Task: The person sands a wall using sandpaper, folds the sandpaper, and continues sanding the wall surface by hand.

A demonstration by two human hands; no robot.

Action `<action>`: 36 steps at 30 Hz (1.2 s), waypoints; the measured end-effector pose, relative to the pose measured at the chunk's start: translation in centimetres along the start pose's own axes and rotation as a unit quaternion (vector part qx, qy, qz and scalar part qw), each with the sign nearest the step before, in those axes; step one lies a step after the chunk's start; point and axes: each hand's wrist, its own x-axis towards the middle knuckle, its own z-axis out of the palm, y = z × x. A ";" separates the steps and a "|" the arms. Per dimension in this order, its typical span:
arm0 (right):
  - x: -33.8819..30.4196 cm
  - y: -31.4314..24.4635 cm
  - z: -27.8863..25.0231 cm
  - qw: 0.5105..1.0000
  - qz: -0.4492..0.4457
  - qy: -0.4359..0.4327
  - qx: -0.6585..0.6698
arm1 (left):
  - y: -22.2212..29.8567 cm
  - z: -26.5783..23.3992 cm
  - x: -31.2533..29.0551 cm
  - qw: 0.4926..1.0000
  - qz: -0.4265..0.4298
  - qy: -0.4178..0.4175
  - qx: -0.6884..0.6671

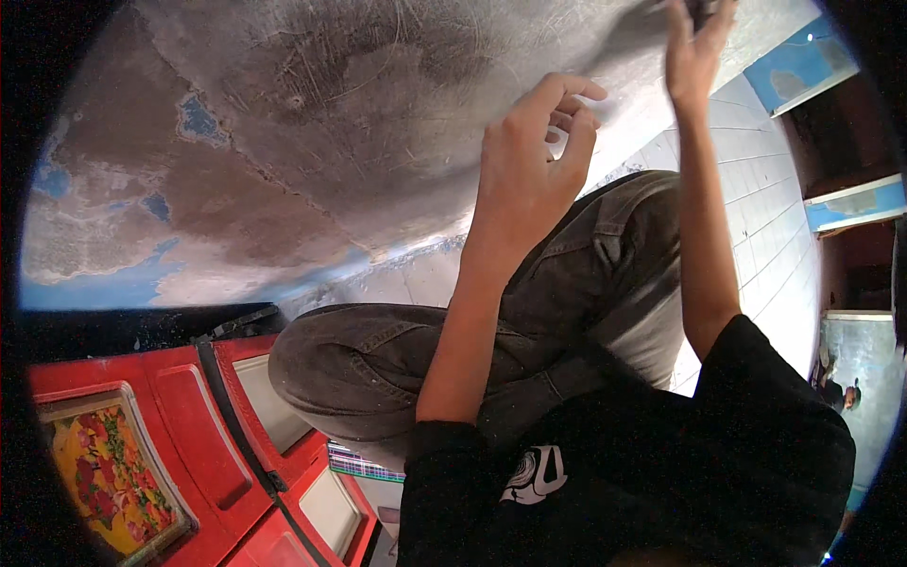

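Observation:
My left hand (pixel 534 156) is raised before the scuffed grey wall (pixel 378 85), above my crossed legs. Its fingers curve loosely, with a gap between thumb and fingers, and nothing shows in them. Farther up and to the right, my right hand (pixel 696 57) reaches to the top edge of the view. Between its fingers is a small dark thing (pixel 700 11), cut off by the edge and too unclear to name. A dark shadow falls on the wall beside that hand.
A red cabinet (pixel 165 416) with a floral panel (pixel 113 472) stands at lower left, a black strap across it. White floor tiles (pixel 756 180) run along the right. Blue-framed openings (pixel 855 203) lie beyond, and a small, distant person (pixel 833 392) shows at the right rim.

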 end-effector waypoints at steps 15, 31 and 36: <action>-6.4 -3.2 0.5 0.995 -0.014 -0.093 -0.044 | -0.4 1.0 -0.1 1.000 0.004 -0.023 -0.015; -4.4 -1.8 0.2 0.991 0.059 -0.076 0.096 | -0.2 0.4 0.0 0.999 -0.041 -0.021 0.009; -5.0 -1.6 0.1 0.994 0.045 -0.091 0.026 | -0.7 1.6 -0.2 0.998 -0.026 -0.045 0.023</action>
